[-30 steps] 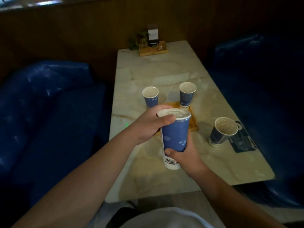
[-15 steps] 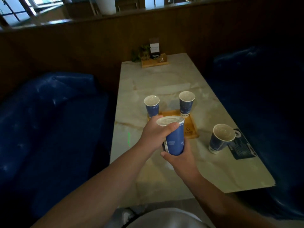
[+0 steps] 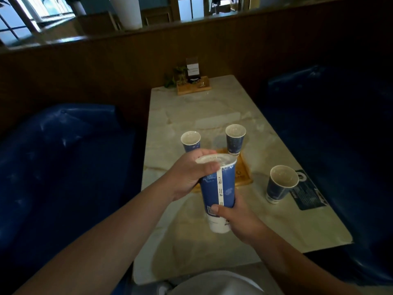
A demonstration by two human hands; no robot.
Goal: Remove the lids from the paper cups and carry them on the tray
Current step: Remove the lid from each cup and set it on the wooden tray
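I hold a tall blue paper cup [image 3: 225, 189] above the table, tilted slightly. My right hand [image 3: 238, 220] grips its white lower part. My left hand [image 3: 189, 175] wraps the rim, thumb pressed on the white lid [image 3: 214, 161] that covers the top. Behind it a wooden tray [image 3: 244, 175] lies on the marble table [image 3: 212, 116], mostly hidden by the cup and my left hand. Two open, lidless blue cups stand at the tray's far end, one on the left [image 3: 190, 142] and one on the right [image 3: 235, 139]. A third open cup [image 3: 279, 184] stands on the table to the right.
A dark printed card [image 3: 308, 194] lies beside the right cup near the table's edge. A wooden holder with a sign and small plant [image 3: 192, 83] sits at the far end. Blue padded benches [image 3: 53, 167] flank the table on both sides.
The cup has been lifted and turned so its white seam strip faces me. My right hand has slid lower on it. The view has tilted upward.
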